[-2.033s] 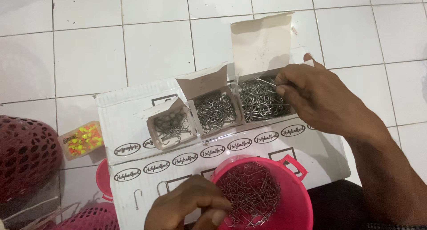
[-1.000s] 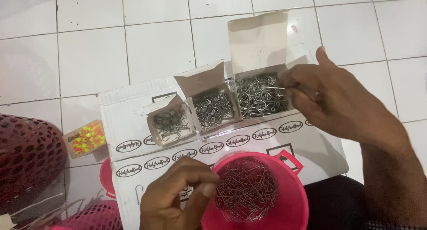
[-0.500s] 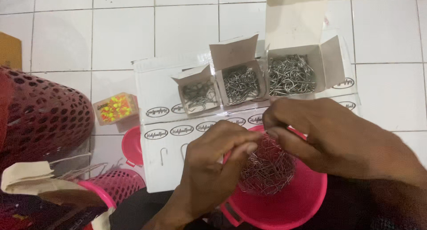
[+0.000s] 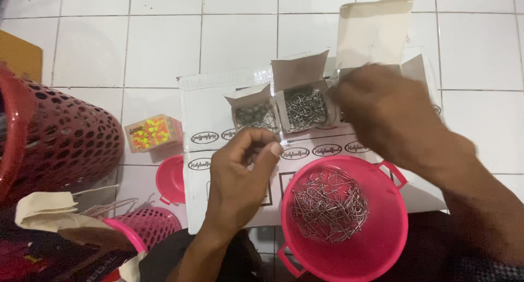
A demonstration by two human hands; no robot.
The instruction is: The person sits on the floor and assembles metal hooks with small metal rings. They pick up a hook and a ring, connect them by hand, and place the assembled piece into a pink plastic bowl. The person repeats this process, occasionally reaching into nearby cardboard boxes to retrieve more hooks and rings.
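White floor tiles [image 4: 164, 42] fill the head view, with a flat white printed carton [image 4: 218, 110] laid across them. On the carton's far side stand three small open cardboard boxes of metal hooks: a left box [image 4: 255, 115], a middle box [image 4: 305, 106], and a right box [image 4: 376, 36] whose raised flap shows while its contents are hidden behind the right hand [image 4: 390, 115]. That hand is motion-blurred over the right box, so I cannot tell whether its fingers are closed or hold anything. The left hand [image 4: 240, 175] hovers over the carton, near the left box, thumb and forefinger pinched together; anything between them is too small to make out. Nearer, right of that hand, a pink bowl [image 4: 382, 244] holds a tangled heap of metal hooks [image 4: 327, 205]. At left lie a clear box of yellow and orange beads [image 4: 152, 132], a red perforated basket [image 4: 65, 140] cut off by the frame edge, and a pink lid [image 4: 170, 179].
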